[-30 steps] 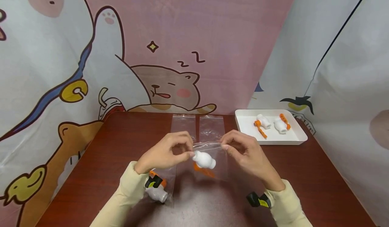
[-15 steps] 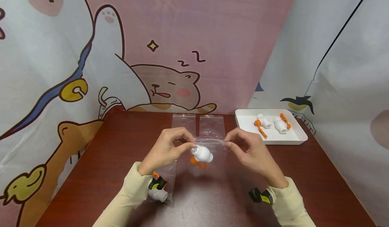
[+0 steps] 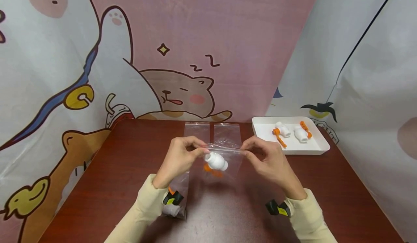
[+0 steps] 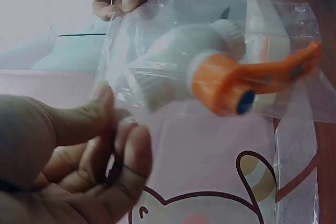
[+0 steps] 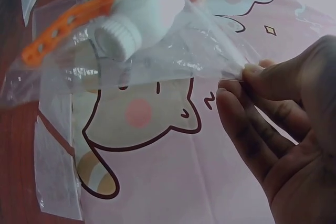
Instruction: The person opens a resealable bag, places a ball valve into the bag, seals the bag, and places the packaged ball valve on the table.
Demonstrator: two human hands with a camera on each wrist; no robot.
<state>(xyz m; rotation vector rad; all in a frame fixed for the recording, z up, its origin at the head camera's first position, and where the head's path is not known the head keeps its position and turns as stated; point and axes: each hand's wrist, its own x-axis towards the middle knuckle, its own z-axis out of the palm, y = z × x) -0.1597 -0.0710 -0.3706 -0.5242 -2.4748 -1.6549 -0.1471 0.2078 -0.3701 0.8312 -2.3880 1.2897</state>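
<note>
A clear zip-lock bag (image 3: 234, 165) hangs above the table between both hands, its zip edge pulled across. Inside lies a white plastic valve (image 3: 216, 161) with an orange lever handle (image 4: 273, 74), tilted. My left hand (image 3: 182, 158) pinches the left end of the bag's top edge between thumb and fingers, close to the valve. At the opposite end, my right hand (image 3: 270, 161) pinches the other top corner. In the right wrist view the valve's ribbed white end (image 5: 118, 40) shows through the film.
Two flat clear bags (image 3: 227, 134) lie at the table's back edge. A white tray (image 3: 320, 147) at the back right holds two more white valves with orange handles. Another filled bag (image 3: 182, 185) lies partly hidden under the left wrist.
Both hands have lifted the bag's top edge slightly up and away. The right hand has shifted a little to the right, and the valve in the bag has swung up and left.
</note>
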